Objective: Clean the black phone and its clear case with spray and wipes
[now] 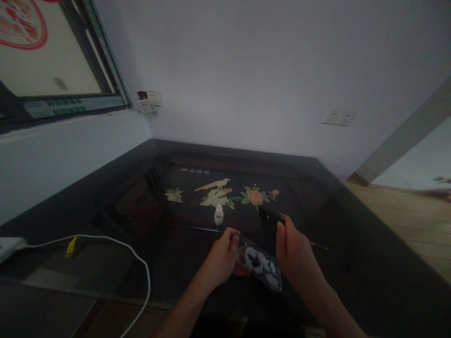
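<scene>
My left hand [222,257] is closed on a clear-edged phone case [261,264] with a black-and-white pattern, gripping its left end. The case slants down to the right above the dark table. In my right hand [296,246] is a dark smartphone [269,224], pinched by its right side with the thumb over the near face. Phone and case are apart in height, the phone standing just behind the case and partly overlapped by it. Just beyond my left hand, a small clear bottle [219,217] with a white cap stands upright on the table.
The glossy black table [134,183] carries a bird-and-flower picture [254,196]. A white cable [136,253] with a yellow tag [71,247] runs from a white power strip [10,246] over the near left edge. Wall sockets [339,117] and a window [52,51] lie beyond.
</scene>
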{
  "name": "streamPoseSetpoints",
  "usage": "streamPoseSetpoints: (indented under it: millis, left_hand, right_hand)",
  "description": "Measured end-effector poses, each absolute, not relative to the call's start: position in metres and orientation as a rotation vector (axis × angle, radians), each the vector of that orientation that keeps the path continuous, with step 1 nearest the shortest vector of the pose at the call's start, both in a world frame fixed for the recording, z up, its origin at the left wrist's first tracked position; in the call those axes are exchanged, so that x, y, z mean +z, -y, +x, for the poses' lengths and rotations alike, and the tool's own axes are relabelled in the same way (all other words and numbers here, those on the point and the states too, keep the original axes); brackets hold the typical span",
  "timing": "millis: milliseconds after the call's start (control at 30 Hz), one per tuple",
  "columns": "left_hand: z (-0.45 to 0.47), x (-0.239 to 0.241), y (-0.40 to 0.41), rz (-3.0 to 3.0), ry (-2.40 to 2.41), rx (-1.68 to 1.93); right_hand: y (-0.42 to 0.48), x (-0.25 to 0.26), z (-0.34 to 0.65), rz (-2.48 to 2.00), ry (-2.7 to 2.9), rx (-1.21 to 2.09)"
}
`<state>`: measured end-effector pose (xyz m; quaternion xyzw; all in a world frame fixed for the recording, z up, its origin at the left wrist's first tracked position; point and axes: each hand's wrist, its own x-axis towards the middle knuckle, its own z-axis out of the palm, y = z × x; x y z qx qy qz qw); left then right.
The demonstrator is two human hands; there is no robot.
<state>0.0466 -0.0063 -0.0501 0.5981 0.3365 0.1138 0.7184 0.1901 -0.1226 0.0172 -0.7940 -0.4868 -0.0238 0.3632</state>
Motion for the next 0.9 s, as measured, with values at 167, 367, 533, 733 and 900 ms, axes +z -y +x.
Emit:
streamPoseSetpoints:
  millis: [167,367,533,733,900]
  left_hand:
    - [0.043,-0.05,-0.003,1.508,-0.734,0.238]
    - [0.049,-0.04,-0.018,2.025,-0.781,0.264]
    - [0.06,-0.026,-0.004,2.38,-1.023,0.105]
    - [0.072,-0.033,0.022,2.545,-1.177,0.192]
    - [0.075,-0.036,0.027,2.59,-1.145,0.265]
  right_hand:
    - [0.118,0.013,0.2,-1.971,1.164,0.003]
    - [0.111,-0.008,0.22,-1.889,0.885,0.126]
    - [0.106,-0.031,0.237,-1.772,0.707,0.324]
    - [0.101,-0.071,0.253,-1.578,0.473,0.413]
    - [0.097,-0.067,0.244,-1.425,0.42,0.641]
